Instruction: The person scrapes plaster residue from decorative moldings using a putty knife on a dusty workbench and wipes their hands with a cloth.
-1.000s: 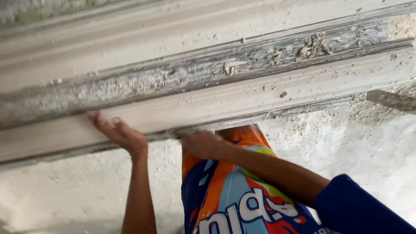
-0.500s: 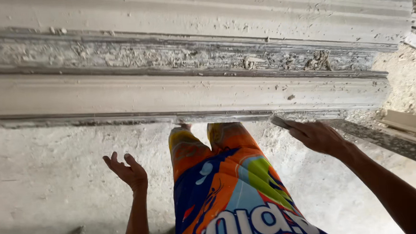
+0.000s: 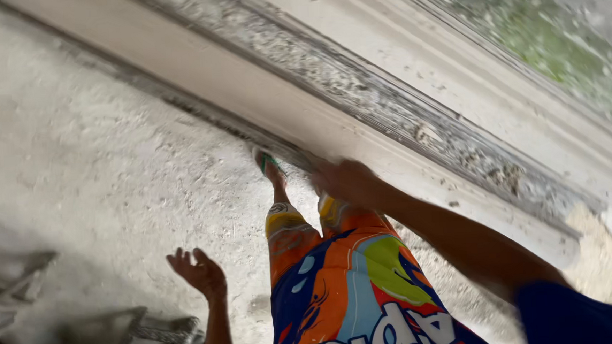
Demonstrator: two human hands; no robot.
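Since a moment ago my view has swung, so the long moulded plaster strip [image 3: 260, 104] now runs diagonally. My right hand [image 3: 348, 182] rests on its lower edge, too blurred to tell its grip. My left hand [image 3: 198, 272] hangs open, holding nothing, above the dusty floor [image 3: 75, 170] beside my bright trousers [image 3: 354, 288].

I see a dusty, pale concrete floor [image 3: 96, 169] spreading across the left. At the bottom left lies a blurred grey metal frame [image 3: 154, 333], its shape hard to make out. Bright orange-and-blue patterned trousers [image 3: 354, 288] fill the lower middle, one foot in a green sandal [image 3: 267, 161].
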